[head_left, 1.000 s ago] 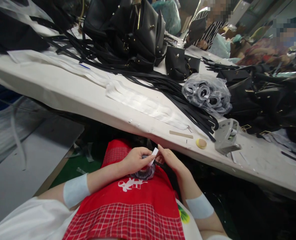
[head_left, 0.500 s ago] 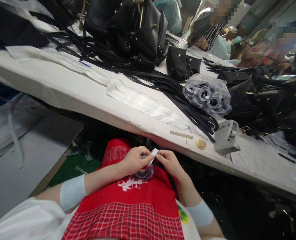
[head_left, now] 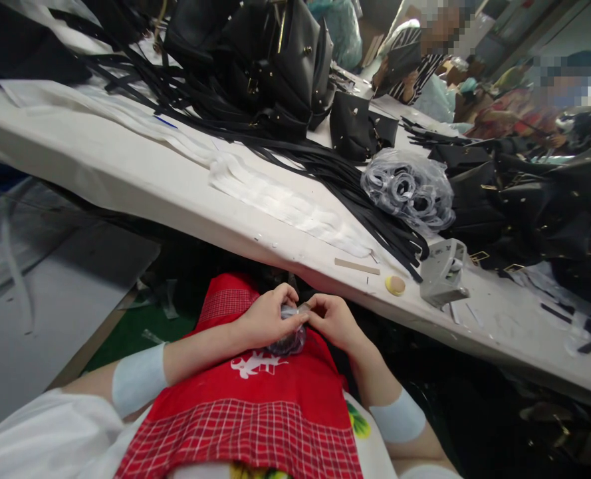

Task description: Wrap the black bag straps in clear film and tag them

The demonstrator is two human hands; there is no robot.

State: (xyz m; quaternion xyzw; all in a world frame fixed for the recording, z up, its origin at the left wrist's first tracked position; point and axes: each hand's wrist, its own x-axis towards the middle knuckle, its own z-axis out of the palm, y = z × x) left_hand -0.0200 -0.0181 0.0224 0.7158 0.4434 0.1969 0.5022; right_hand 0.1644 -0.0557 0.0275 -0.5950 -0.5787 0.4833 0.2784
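Observation:
Both my hands meet over my lap, just below the white table's front edge (head_left: 235, 229). My left hand (head_left: 265, 318) is closed around a small roll wrapped in clear plastic (head_left: 288, 340), which rests on my red apron (head_left: 270, 392). My right hand (head_left: 331, 319) is curled, its fingertips pinching at the top of the same roll. The white tab seen earlier is hidden between my fingers.
On the table lie a long bundle of black straps (head_left: 335, 173), white padded strips (head_left: 285, 203), a plastic bag of rolls (head_left: 407, 189), a grey tape dispenser (head_left: 442, 273), a small round yellow piece (head_left: 395, 285) and black bags (head_left: 270, 60). Other people sit at the far side.
My fingers have closed together over the roll. The white tab that stuck up between my hands is no longer visible. The view has shifted slightly.

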